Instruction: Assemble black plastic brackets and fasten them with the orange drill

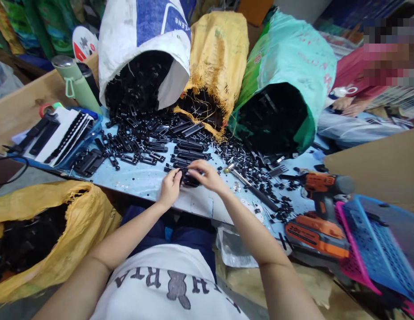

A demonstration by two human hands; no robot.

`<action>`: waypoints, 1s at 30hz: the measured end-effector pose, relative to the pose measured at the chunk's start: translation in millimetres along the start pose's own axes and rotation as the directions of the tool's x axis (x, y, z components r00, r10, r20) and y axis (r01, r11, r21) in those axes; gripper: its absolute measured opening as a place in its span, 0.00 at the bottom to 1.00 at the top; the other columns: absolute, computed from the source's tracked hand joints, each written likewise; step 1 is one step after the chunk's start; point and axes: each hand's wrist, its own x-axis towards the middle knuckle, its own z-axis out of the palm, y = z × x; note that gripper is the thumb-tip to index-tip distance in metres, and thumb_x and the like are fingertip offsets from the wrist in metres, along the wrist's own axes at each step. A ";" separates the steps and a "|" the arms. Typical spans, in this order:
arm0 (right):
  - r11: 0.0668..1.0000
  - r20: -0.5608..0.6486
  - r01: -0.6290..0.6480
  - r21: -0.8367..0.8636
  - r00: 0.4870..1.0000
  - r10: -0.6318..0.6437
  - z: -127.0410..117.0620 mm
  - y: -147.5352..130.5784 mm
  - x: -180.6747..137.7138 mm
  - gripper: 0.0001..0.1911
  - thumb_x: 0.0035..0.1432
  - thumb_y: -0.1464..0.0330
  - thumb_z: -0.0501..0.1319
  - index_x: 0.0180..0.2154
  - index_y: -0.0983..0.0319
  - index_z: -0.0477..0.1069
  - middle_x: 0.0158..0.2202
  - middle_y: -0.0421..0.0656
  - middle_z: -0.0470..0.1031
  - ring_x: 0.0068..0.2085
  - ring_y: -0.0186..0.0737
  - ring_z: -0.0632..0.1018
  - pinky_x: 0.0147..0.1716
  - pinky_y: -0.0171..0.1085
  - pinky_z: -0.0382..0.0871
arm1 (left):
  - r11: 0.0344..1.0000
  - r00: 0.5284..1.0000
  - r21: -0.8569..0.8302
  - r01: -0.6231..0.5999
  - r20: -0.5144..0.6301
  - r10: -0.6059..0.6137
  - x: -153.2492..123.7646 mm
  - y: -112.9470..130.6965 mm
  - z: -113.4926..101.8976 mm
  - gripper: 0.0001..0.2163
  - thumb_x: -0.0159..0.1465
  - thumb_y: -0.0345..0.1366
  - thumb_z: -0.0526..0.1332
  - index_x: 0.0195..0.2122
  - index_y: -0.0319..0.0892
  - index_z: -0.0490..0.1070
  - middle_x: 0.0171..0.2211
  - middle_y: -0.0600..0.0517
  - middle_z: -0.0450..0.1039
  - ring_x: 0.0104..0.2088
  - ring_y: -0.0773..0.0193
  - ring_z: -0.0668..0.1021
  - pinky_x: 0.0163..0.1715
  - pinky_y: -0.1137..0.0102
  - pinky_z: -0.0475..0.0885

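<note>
Plastic, by its look, makes up the small black part (190,179) pinched between the left hand (169,187) and the right hand (207,177), over the near side of the table (143,178) – the grip is narrow on both sides, closed on that one part, whose outline is mostly covered. Left steadies, it seems, while the right bends over from above, perhaps for finer handling. Just behind, long black bars (190,155) lie side by side in a ridged row, likely so each can be lifted singly. A white sack (118,31), crisp and creased, a yellow sack (218,49) (its rim frayed into loose threads) and a green sack (293,49) with a broad, round opening lie with mouths facing the near edge, presumably so their contents come within reach. Shiny pins (231,151), thin and straight, scatter below them – and a hammer (260,195) lies aslant, its head toward the right hand, as if kept handy. Farther right, an orange and black drill (323,208) sits beside a perforated blue basket (376,240)
</note>
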 end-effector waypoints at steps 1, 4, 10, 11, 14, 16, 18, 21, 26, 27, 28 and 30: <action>0.997 -0.027 -0.028 -0.071 0.999 0.027 -3.4 8.1 11.9 0.11 0.61 0.64 0.54 0.39 0.61 0.72 0.39 0.46 0.73 0.42 0.40 0.72 0.44 0.40 0.66 | 0.996 0.999 0.075 -0.047 0.025 0.045 -2.5 -3.1 -4.0 0.14 0.67 0.40 0.48 0.45 0.39 0.68 0.40 0.45 0.73 0.40 0.61 0.76 0.42 0.65 0.72; 0.907 -0.083 -0.137 -0.398 0.990 0.113 -17.2 44.9 60.8 0.13 0.61 0.68 0.52 0.45 0.64 0.69 0.44 0.50 0.72 0.46 0.45 0.70 0.47 0.44 0.63 | 0.917 0.953 0.302 -0.261 0.231 0.195 -13.6 -11.3 -13.3 0.13 0.66 0.37 0.51 0.49 0.40 0.66 0.43 0.45 0.70 0.45 0.59 0.74 0.46 0.63 0.70; 0.654 0.231 0.085 -0.752 0.963 0.140 -14.2 80.9 143.4 0.18 0.58 0.78 0.48 0.48 0.67 0.67 0.50 0.55 0.67 0.51 0.50 0.65 0.46 0.47 0.60 | 0.589 0.716 0.505 -0.630 0.673 0.188 -15.6 -20.7 -3.0 0.19 0.65 0.32 0.50 0.58 0.41 0.57 0.46 0.42 0.66 0.44 0.58 0.72 0.42 0.63 0.68; 0.651 0.256 0.115 -0.750 0.958 0.126 -12.2 81.0 150.4 0.17 0.57 0.78 0.49 0.46 0.66 0.68 0.50 0.55 0.67 0.51 0.50 0.65 0.46 0.47 0.60 | 0.549 0.693 0.519 -0.656 0.702 0.164 -12.0 -21.8 0.2 0.19 0.65 0.31 0.50 0.58 0.42 0.57 0.45 0.43 0.66 0.44 0.59 0.71 0.43 0.63 0.68; 0.674 0.298 0.174 -0.718 0.952 0.072 -14.4 76.2 160.8 0.11 0.57 0.74 0.54 0.42 0.65 0.69 0.52 0.53 0.66 0.51 0.50 0.65 0.48 0.47 0.60 | 0.480 0.676 0.555 -0.679 0.728 0.114 0.8 -24.6 7.2 0.20 0.65 0.29 0.48 0.58 0.44 0.56 0.46 0.45 0.66 0.46 0.61 0.70 0.46 0.64 0.64; 0.748 0.228 0.171 -0.642 0.973 -0.026 -22.7 66.6 155.6 0.08 0.58 0.70 0.56 0.40 0.65 0.68 0.51 0.53 0.68 0.50 0.50 0.67 0.48 0.47 0.60 | 0.463 0.686 0.576 -0.674 0.720 0.103 8.1 -25.5 9.8 0.19 0.65 0.28 0.47 0.57 0.45 0.57 0.46 0.45 0.66 0.47 0.61 0.69 0.47 0.63 0.63; 0.871 -0.007 0.124 -0.475 0.989 -0.144 -31.9 49.4 135.4 0.12 0.58 0.64 0.58 0.42 0.63 0.66 0.48 0.51 0.70 0.48 0.48 0.69 0.48 0.47 0.63 | 0.460 0.699 0.590 -0.664 0.708 0.099 12.4 -25.7 10.8 0.19 0.65 0.27 0.47 0.57 0.44 0.58 0.45 0.45 0.67 0.46 0.61 0.69 0.47 0.63 0.63; 0.990 -0.353 0.116 -0.078 0.926 -0.136 -37.3 14.3 71.9 0.29 0.52 0.59 0.64 0.51 0.58 0.56 0.45 0.45 0.70 0.45 0.43 0.73 0.46 0.46 0.67 | 0.461 0.714 0.600 -0.654 0.692 0.112 12.0 -25.4 8.0 0.20 0.64 0.24 0.46 0.56 0.42 0.60 0.45 0.45 0.67 0.47 0.60 0.69 0.45 0.64 0.64; 0.940 -0.351 -0.001 0.342 0.928 0.128 -22.5 -11.6 -79.6 0.26 0.47 0.59 0.68 0.45 0.54 0.58 0.42 0.43 0.71 0.41 0.43 0.78 0.41 0.45 0.73 | 0.474 0.785 0.661 -0.582 0.609 0.114 1.2 -28.1 -12.1 0.18 0.63 0.25 0.48 0.53 0.37 0.63 0.43 0.42 0.68 0.44 0.56 0.70 0.41 0.62 0.66; 0.943 -0.343 -0.071 0.325 0.920 0.187 -20.1 -8.2 -105.1 0.24 0.47 0.59 0.68 0.43 0.55 0.60 0.40 0.43 0.71 0.40 0.44 0.78 0.40 0.46 0.73 | 0.483 0.793 0.660 -0.575 0.595 0.131 -0.6 -29.1 -17.1 0.17 0.63 0.26 0.49 0.53 0.36 0.64 0.43 0.41 0.68 0.44 0.55 0.70 0.41 0.61 0.66; 0.953 -0.315 -0.140 0.268 0.922 0.224 -18.5 -3.3 -126.0 0.20 0.48 0.59 0.67 0.40 0.55 0.62 0.39 0.44 0.71 0.40 0.45 0.77 0.39 0.47 0.73 | 0.493 0.797 0.654 -0.573 0.585 0.150 -2.2 -30.0 -21.6 0.17 0.63 0.26 0.49 0.53 0.35 0.64 0.43 0.41 0.69 0.44 0.54 0.70 0.42 0.60 0.66; 0.970 -0.199 -0.235 0.063 0.950 0.243 -16.8 6.4 -150.9 0.15 0.50 0.58 0.65 0.38 0.56 0.66 0.39 0.46 0.73 0.42 0.48 0.76 0.42 0.50 0.71 | 0.524 0.799 0.632 -0.571 0.573 0.180 -4.4 -30.6 -27.9 0.17 0.63 0.27 0.50 0.53 0.36 0.64 0.43 0.41 0.69 0.45 0.54 0.70 0.43 0.59 0.67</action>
